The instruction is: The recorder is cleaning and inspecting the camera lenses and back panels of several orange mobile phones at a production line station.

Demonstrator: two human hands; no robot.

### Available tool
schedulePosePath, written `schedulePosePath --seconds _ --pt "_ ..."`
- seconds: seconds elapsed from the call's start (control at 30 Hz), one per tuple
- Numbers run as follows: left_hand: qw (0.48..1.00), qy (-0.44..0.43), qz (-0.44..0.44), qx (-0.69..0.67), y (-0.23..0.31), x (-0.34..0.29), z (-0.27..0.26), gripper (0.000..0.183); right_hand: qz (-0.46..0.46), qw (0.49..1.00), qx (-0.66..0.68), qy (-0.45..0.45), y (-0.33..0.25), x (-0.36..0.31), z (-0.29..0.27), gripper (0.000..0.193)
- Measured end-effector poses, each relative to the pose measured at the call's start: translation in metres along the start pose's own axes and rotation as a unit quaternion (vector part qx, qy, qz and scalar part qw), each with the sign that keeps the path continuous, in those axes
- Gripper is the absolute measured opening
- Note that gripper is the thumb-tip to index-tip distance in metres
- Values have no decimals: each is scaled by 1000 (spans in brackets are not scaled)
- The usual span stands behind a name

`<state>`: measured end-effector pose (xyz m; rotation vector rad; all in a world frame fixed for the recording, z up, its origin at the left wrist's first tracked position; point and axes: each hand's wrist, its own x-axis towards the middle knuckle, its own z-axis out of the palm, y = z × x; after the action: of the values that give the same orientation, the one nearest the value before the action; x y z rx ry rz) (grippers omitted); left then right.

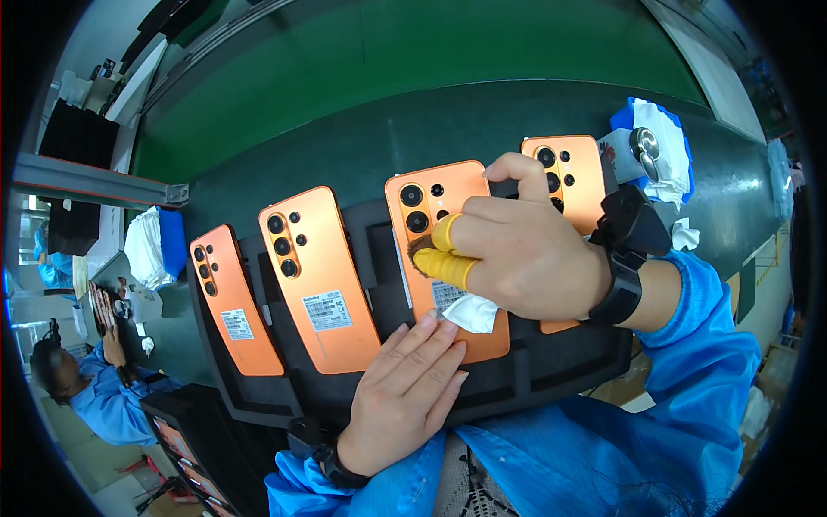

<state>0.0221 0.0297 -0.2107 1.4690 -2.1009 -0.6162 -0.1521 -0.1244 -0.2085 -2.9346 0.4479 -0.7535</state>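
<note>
An orange smartphone (484, 346) lies back up in a black foam tray (564, 366), its camera lenses toward the far end. My right hand (525, 250), with yellow finger cots on curled fingers, is closed around a white wipe (472, 314) over the middle of this phone. It partly hides the white label there. Stretched flat, my left hand (405, 396) rests its fingertips at the phone's near left part, close to the wipe. Another orange phone (579, 164) shows partly behind my right hand. To the left, two more lie in the tray, a middle phone (323, 258) and an outer phone (250, 345).
Blue bins with white cloths stand on the dark green bench (345, 142), a right bin (680, 129) and a left bin (172, 246). A round metal-topped dispenser (644, 146) is beside the right one. A co-worker (95, 379) sits at far left, near a stack of trays (185, 431).
</note>
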Motion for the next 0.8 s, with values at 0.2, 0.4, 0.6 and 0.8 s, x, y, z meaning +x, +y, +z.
schedulePosePath --seconds 0.2,0.4,0.6,0.8 --pt "1000 -1 -3 -6 -2 -1 -1 33 3 1000 -13 9 1 -1 -2 8" --pt "1000 -1 -2 -1 -1 -2 0 34 31 999 -22 32 4 -6 -4 5" --pt "1000 -12 -7 1 0 -1 -1 35 11 1000 8 -1 -1 1 -2 7" --pt "999 -28 -17 1 1 -1 -4 37 35 999 -3 -15 11 -2 -10 18"
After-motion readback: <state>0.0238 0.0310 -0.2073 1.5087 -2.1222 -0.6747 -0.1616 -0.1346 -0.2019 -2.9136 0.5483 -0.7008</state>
